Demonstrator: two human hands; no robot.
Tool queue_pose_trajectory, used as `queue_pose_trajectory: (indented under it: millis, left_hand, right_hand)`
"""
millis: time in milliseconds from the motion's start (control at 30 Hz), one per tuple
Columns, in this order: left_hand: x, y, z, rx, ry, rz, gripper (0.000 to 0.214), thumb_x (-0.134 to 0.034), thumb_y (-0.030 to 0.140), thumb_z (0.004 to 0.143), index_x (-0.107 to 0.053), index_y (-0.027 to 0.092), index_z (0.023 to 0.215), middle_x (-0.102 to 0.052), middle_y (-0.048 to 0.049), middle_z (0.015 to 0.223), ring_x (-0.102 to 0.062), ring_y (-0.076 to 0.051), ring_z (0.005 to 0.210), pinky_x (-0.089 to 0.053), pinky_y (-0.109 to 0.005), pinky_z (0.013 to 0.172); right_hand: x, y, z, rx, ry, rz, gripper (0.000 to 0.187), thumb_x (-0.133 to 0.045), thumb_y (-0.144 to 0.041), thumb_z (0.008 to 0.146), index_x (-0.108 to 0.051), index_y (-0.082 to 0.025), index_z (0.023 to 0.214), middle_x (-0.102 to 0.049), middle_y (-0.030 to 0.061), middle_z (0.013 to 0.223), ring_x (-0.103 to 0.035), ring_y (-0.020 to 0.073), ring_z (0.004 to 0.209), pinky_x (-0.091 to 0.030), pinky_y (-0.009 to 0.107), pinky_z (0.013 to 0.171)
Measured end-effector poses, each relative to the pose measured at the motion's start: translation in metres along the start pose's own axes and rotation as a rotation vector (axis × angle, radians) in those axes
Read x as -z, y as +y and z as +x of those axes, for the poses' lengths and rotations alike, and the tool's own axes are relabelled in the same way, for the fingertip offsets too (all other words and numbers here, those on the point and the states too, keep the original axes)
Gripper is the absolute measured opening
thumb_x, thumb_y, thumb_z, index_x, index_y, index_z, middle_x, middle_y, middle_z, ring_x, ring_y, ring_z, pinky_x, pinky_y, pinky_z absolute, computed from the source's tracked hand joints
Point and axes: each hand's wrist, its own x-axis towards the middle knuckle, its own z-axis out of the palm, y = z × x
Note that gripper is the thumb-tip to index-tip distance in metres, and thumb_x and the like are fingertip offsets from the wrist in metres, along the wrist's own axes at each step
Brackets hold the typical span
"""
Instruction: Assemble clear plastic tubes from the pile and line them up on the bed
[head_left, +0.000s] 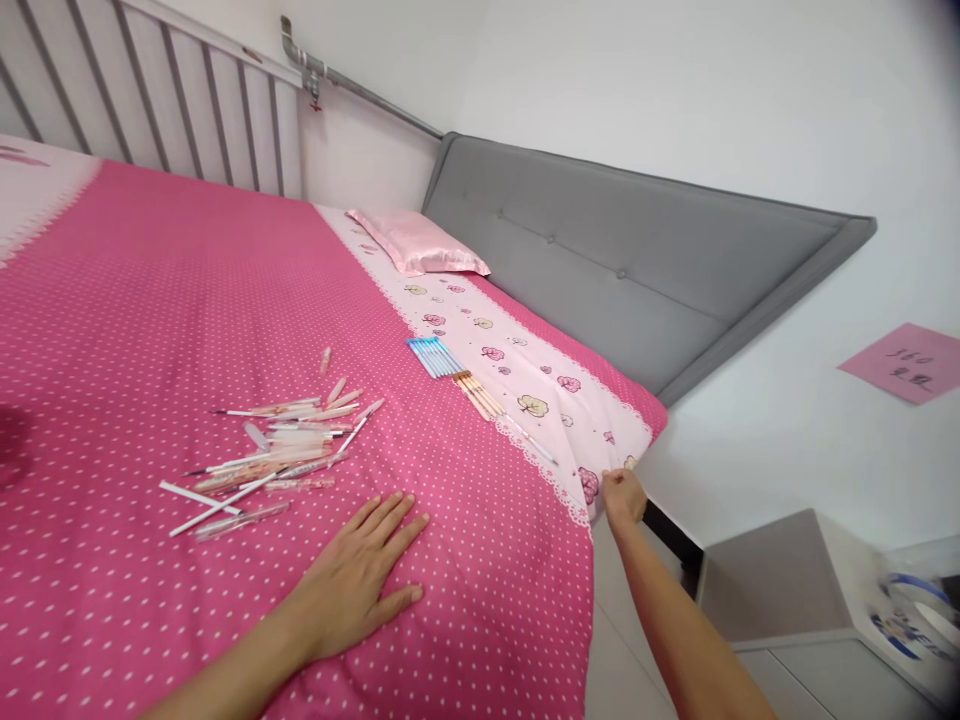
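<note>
My left hand [356, 585] lies flat on the pink dotted bed sheet [480, 580], fingers spread. At the bed's right edge, my right hand [624, 497] is closed, pinching the sheet's pale floral border. Just beyond my left hand is a loose pile of pen parts [277, 450]: clear barrels, white tubes and thin refills lying across one another. Farther right, a neat row of blue pens [435, 357] lies beside several orange-brown pens [478, 395]. A single slim pen or refill [531, 440] rests on the border, nearer my right hand.
A shiny pink pillow [420, 243] sits by the grey padded headboard [570, 240]. Right of the bed stand a pale cabinet [780, 580] and a roll of tape [919, 615]. A pink note [904, 362] hangs on the wall; a pipe [367, 95] runs behind.
</note>
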Motion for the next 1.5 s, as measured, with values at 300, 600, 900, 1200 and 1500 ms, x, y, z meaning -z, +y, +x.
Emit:
queue_pose_trajectory:
  millis: [300,600,900,1200,1500]
  left_hand:
    - [-0.001,-0.001,0.0,0.001,0.006,0.005,0.067,-0.038,0.055,0.086,-0.016,0.028,0.143,-0.027,-0.0076,0.147,-0.029,-0.028,0.133,-0.029,-0.047,0.106]
    - [0.0,-0.001,0.001,0.007,-0.005,-0.016,0.067,-0.04,0.055,0.085,-0.017,0.029,0.143,-0.027,-0.0069,0.147,-0.03,-0.028,0.133,-0.029,-0.047,0.107]
    - [0.001,0.001,0.001,0.015,0.01,-0.03,0.067,-0.041,0.054,0.085,-0.018,0.029,0.143,-0.028,-0.0066,0.147,-0.031,-0.028,0.132,-0.029,-0.046,0.106]
    - [0.006,0.003,0.002,0.0,0.023,0.018,0.065,-0.039,0.054,0.086,-0.021,0.026,0.143,-0.031,-0.0086,0.146,-0.031,-0.028,0.132,-0.032,-0.046,0.104]
    - [0.006,0.005,0.001,0.032,0.009,-0.054,0.066,-0.041,0.054,0.086,-0.02,0.028,0.143,-0.029,-0.0066,0.147,-0.03,-0.028,0.132,-0.031,-0.045,0.106]
  right_hand:
    - [0.001,0.013,0.019,-0.065,0.002,0.044,0.016,-0.056,-0.028,0.081,-0.062,-0.013,0.084,-0.064,0.0054,0.086,-0.058,0.0156,0.081,-0.044,0.033,0.078]
    - [-0.007,0.002,0.021,-0.175,0.092,0.057,0.02,-0.053,-0.03,0.083,-0.061,-0.015,0.091,-0.063,0.0125,0.099,-0.06,0.0215,0.089,-0.046,0.035,0.076]
    - [0.001,-0.014,0.011,-0.099,0.136,0.065,0.033,-0.047,-0.021,0.078,-0.058,-0.009,0.107,-0.055,0.0253,0.113,-0.051,0.0364,0.107,-0.04,0.045,0.084]
    - [-0.015,-0.078,-0.011,0.568,-0.324,0.287,0.043,-0.032,-0.037,0.088,-0.053,-0.021,0.123,-0.062,0.0034,0.116,-0.053,0.0161,0.11,-0.037,0.025,0.093]
    - [-0.031,-0.072,0.005,0.362,-0.382,0.008,0.052,-0.027,-0.046,0.088,-0.048,-0.024,0.13,-0.038,0.0064,0.141,-0.018,0.0332,0.134,0.001,0.058,0.104]
